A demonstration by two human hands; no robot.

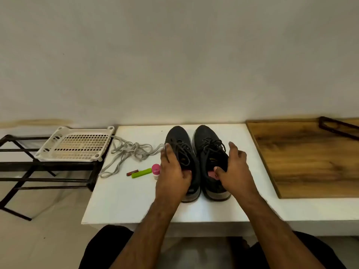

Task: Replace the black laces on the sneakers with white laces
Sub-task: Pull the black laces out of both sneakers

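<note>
Two black sneakers stand side by side on the white table (124, 200), toes pointing away, both threaded with black laces. My left hand (172, 171) grips the left sneaker (179, 138) at its outer side, thumb at the collar. My right hand (233, 169) holds the right sneaker (207, 140) the same way, thumb inside its opening and fingers along the outer side. A loose tangle of white laces (132, 150) lies on the table to the left of the shoes.
A green lighter (140, 173), a small battery (132, 172) and a pink-capped bottle (156, 170) lie just left of my left hand. A white perforated tray (77, 144) sits on a black metal rack (29, 171) at the left. A wooden board (303, 158) lies at the right.
</note>
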